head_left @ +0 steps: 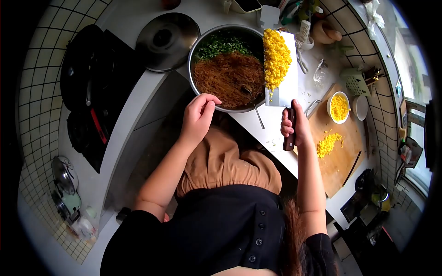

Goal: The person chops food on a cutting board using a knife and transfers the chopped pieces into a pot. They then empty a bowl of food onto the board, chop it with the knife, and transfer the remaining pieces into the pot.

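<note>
My right hand [295, 125] is wrapped around the dark wooden handle of a cleaver [289, 94]. A heap of chopped yellow egg [277, 57] lies along the cleaver's broad blade, which is over the right edge of a large metal bowl [194, 87]. In that bowl are brown shredded noodles [225, 76] and chopped greens [225, 46], with a metal utensil handle [259, 117] leaning out over the near rim. At the near left rim, my left hand [199, 115] has its fingers and thumb drawn together; whether they grip the rim is hidden.
To the right, a wooden cutting board [338, 172] carries leftover chopped egg [328, 145] and a white bowl of yellow egg [339, 108]. A round pot lid [161, 43] lies left of the metal bowl. Further left is a black stove [115, 73] with a wok.
</note>
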### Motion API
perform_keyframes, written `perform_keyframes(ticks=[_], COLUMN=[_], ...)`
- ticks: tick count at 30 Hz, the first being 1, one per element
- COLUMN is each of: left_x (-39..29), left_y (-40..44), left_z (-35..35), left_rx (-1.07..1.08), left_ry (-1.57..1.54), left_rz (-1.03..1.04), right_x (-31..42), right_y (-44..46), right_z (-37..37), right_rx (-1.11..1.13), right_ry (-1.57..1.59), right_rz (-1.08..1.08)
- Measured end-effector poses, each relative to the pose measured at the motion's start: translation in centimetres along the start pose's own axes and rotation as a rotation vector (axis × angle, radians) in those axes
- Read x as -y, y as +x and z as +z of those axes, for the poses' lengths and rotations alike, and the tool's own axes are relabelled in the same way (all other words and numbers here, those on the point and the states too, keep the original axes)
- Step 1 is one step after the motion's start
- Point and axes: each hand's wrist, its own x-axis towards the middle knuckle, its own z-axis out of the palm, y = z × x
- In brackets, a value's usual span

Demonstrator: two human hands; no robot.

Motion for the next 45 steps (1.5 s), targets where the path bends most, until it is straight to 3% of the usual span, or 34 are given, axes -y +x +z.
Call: perform_keyframes(ticks=[9,22,31,38,45], left_x=[1.4,2.1,1.5,0.3,-0.3], left_y=[1.4,4.3,9.6,13.5,17.6], left_z=[-1.7,-0.9,3.1,8.6,13.1], left_rx=[-0.027,-0.124,-0.176,-0.395,-0.514], left_ry=[-0.025,0.095,0.241,0.346,0.382], left_rz=[-0.012,0.057,0.273,0.611,0.709], right_x=[0.9,-1.3,-2.2,-2.6,-3.0], right_y=[1.7,1.8,1.0,-0.2,-1.3], right_z=[2.0,2.7,4.2,5.0,6.7], right_rx=[-0.065,-0.351,-0.461,-0.48,-0.456], right_ry=[-0.082,-0.362,-0.66,-0.645,-0.556], right_rz=[0.0,-0.312,-0.486,-0.475,-0.513])
